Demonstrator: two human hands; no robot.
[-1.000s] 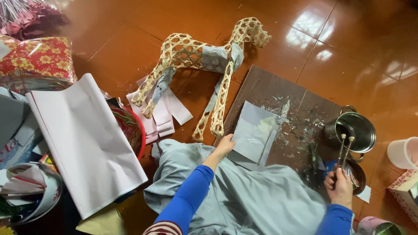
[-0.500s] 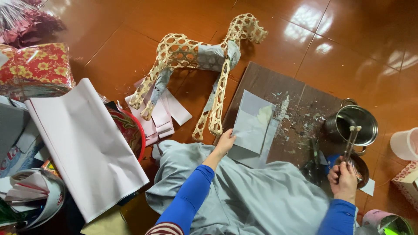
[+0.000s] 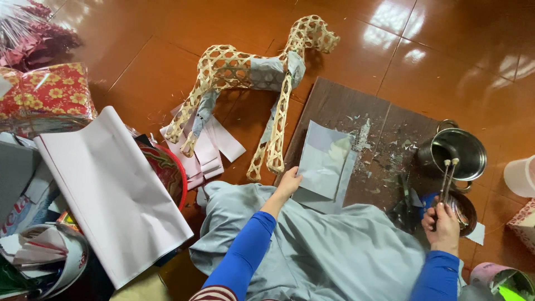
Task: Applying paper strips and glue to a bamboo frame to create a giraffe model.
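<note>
The right hand (image 3: 444, 223) is closed around a pair of thin sticks (image 3: 447, 177), gripping them near their lower ends so they point up and away, their tips over the rim of a small steel pot (image 3: 456, 153). Just below the sticks and partly hidden by the hand sits a shallow round dish (image 3: 463, 207); what it holds is too blurred to tell.

The left hand (image 3: 290, 182) lies with fingers loosely curled on the near left corner of a pale grey sheet of paper (image 3: 324, 161), pressing it to a dark wooden board (image 3: 384, 134) strewn with small paper scraps. The board lies flat on the glossy orange tiled floor (image 3: 446, 56), the pot standing at its right edge.

Both forearms wear blue sleeves and cross a grey cloth (image 3: 334, 251) spread over the lap.

Just beyond the board's left edge lies a woven bamboo horse frame (image 3: 245, 72) on its side, its body partly covered with grey paper. Under its legs are pale pink paper strips (image 3: 212, 150). Further left a large white sheet (image 3: 111, 195) leans over a red patterned bowl (image 3: 167, 170)
</note>
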